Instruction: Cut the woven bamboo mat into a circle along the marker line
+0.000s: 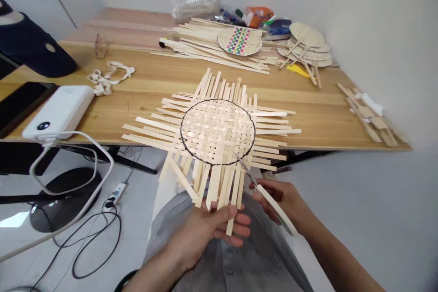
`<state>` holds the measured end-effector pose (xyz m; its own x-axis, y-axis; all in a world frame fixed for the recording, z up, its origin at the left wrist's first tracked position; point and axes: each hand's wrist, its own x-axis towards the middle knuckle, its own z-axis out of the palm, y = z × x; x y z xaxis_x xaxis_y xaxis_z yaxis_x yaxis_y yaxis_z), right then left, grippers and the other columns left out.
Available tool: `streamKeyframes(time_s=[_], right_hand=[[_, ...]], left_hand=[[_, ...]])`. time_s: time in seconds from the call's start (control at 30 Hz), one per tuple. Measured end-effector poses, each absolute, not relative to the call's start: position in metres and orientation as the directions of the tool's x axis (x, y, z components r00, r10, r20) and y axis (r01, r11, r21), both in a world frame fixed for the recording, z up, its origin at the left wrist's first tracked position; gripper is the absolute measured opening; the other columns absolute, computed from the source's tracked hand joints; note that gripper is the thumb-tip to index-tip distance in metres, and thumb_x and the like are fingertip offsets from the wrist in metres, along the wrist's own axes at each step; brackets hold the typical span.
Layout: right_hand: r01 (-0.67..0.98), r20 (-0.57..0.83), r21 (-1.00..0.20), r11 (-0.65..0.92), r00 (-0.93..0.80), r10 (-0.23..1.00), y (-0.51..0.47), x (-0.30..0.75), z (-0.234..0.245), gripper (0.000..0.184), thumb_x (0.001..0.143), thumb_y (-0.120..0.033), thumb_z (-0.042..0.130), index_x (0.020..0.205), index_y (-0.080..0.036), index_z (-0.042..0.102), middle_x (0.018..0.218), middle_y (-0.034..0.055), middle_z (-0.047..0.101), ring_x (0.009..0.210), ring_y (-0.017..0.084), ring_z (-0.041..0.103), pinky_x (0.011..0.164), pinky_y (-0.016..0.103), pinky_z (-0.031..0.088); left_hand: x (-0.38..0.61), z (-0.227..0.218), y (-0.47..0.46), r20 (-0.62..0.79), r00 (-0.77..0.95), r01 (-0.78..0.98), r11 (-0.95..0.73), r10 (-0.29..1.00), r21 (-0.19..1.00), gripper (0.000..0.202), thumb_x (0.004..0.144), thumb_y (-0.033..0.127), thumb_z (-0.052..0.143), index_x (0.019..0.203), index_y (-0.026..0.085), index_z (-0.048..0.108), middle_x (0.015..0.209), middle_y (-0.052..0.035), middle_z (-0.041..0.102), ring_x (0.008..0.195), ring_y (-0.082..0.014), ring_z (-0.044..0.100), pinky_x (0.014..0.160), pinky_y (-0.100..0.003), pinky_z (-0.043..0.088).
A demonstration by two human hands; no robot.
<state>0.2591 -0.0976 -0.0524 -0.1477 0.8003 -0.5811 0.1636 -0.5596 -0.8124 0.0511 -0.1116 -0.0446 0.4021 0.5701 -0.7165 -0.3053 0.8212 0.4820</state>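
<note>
A woven bamboo-strip mat (215, 130) lies partly on the table and partly over its front edge. A dark stitched ring (253, 121) circles its weave, and loose strip ends stick out on every side. My left hand (219, 226) is closed on the near strip ends, thumb on top and fingers beneath. Pale-handled scissors (273, 200) sit in my right hand (282, 203), their blade tips at the ring's near right edge. How far the blades are apart, I cannot tell.
Loose bamboo strips (205, 50), a finished fan with coloured weave (239, 41) and stacked fans (308, 43) lie at the back. Wooden pieces (371, 116) lie on the right. A white power bank (59, 109) with a cable and a cream ribbon (109, 75) are on the left.
</note>
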Motion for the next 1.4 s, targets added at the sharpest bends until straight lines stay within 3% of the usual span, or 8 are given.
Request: streamKeyframes(time_s=[0.2, 0.33, 0.47, 0.63, 0.8, 0.97, 1.17, 1.4], right_hand=[[0.196, -0.52, -0.852, -0.486, -0.217, 0.826, -0.098, 0.26, -0.053, 0.057, 0.073, -0.062, 0.075, 0.103, -0.016, 0.063, 0.055, -0.0064, 0.046, 0.044, 0.008, 0.039, 0.04, 0.021, 0.035], [0.241, -0.487, -0.871, -0.427, -0.324, 0.811, -0.094, 0.263, -0.045, 0.057, 0.079, -0.062, 0.07, 0.11, -0.016, 0.061, 0.082, 0.0024, 0.059, 0.067, 0.013, 0.052, 0.059, 0.025, 0.05], [0.29, -0.426, -0.899, -0.329, -0.4, 0.812, -0.093, 0.265, -0.04, 0.053, 0.085, -0.062, 0.063, 0.113, -0.018, 0.059, 0.102, 0.0085, 0.062, 0.093, 0.019, 0.057, 0.078, 0.029, 0.051], [0.284, -0.395, -0.913, -0.292, -0.439, 0.807, -0.094, 0.268, -0.041, 0.053, 0.09, -0.065, 0.055, 0.109, -0.016, 0.06, 0.085, 0.004, 0.056, 0.076, 0.016, 0.053, 0.068, 0.029, 0.048], [0.23, -0.357, -0.932, -0.279, -0.466, 0.809, -0.094, 0.268, -0.037, 0.042, 0.091, -0.059, 0.058, 0.106, -0.019, 0.059, 0.095, 0.0051, 0.059, 0.085, 0.016, 0.054, 0.074, 0.028, 0.048], [0.241, -0.312, -0.944, -0.226, -0.431, 0.847, -0.089, 0.26, -0.041, 0.045, 0.091, -0.062, 0.055, 0.085, -0.018, 0.059, 0.083, 0.004, 0.056, 0.076, 0.015, 0.052, 0.065, 0.026, 0.047], [0.211, -0.39, -0.919, -0.334, -0.351, 0.851, -0.092, 0.257, -0.052, 0.057, 0.084, -0.068, 0.06, 0.099, -0.014, 0.061, 0.064, -0.001, 0.051, 0.053, 0.011, 0.048, 0.049, 0.025, 0.043], [0.101, -0.499, -0.866, -0.49, -0.242, 0.832, -0.096, 0.255, -0.058, 0.061, 0.071, -0.067, 0.075, 0.095, -0.013, 0.063, 0.051, -0.0069, 0.044, 0.042, 0.007, 0.038, 0.039, 0.021, 0.032]], left_hand=[[0.051, -0.042, -0.111, -0.718, 0.387, -0.318, 0.814, 0.579, 0.485, 0.051, 0.052, 0.046, 0.094, 0.083, 0.009, 0.078, 0.073, -0.0104, 0.079, 0.063, -0.0205, 0.075, 0.053, -0.025, 0.061], [0.05, -0.041, -0.11, -0.706, 0.394, -0.315, 0.808, 0.589, 0.498, 0.048, 0.056, 0.045, 0.092, 0.085, 0.009, 0.078, 0.072, -0.0097, 0.079, 0.062, -0.02, 0.074, 0.053, -0.025, 0.061], [0.05, -0.042, -0.111, -0.697, 0.412, -0.31, 0.81, 0.587, 0.498, 0.047, 0.059, 0.045, 0.09, 0.087, 0.009, 0.077, 0.072, -0.0091, 0.079, 0.062, -0.0195, 0.074, 0.053, -0.025, 0.061], [0.049, -0.04, -0.114, -0.7, 0.434, -0.302, 0.824, 0.567, 0.48, 0.047, 0.059, 0.044, 0.091, 0.087, 0.009, 0.077, 0.073, -0.0099, 0.079, 0.061, -0.0192, 0.074, 0.051, -0.024, 0.06], [0.048, -0.041, -0.113, -0.697, 0.434, -0.297, 0.82, 0.572, 0.488, 0.046, 0.06, 0.043, 0.09, 0.088, 0.009, 0.077, 0.073, -0.01, 0.079, 0.061, -0.0194, 0.074, 0.05, -0.024, 0.06], [0.049, -0.042, -0.113, -0.696, 0.44, -0.283, 0.824, 0.567, 0.492, 0.048, 0.059, 0.045, 0.09, 0.088, 0.009, 0.077, 0.072, -0.0096, 0.078, 0.06, -0.0191, 0.074, 0.05, -0.024, 0.06], [0.051, -0.043, -0.115, -0.703, 0.434, -0.28, 0.826, 0.564, 0.49, 0.049, 0.059, 0.046, 0.09, 0.088, 0.009, 0.076, 0.072, -0.0097, 0.078, 0.06, -0.0187, 0.074, 0.05, -0.024, 0.06], [0.051, -0.043, -0.115, -0.698, 0.452, -0.29, 0.831, 0.556, 0.475, 0.049, 0.059, 0.044, 0.09, 0.089, 0.008, 0.075, 0.073, -0.0101, 0.078, 0.061, -0.019, 0.074, 0.051, -0.025, 0.059]])
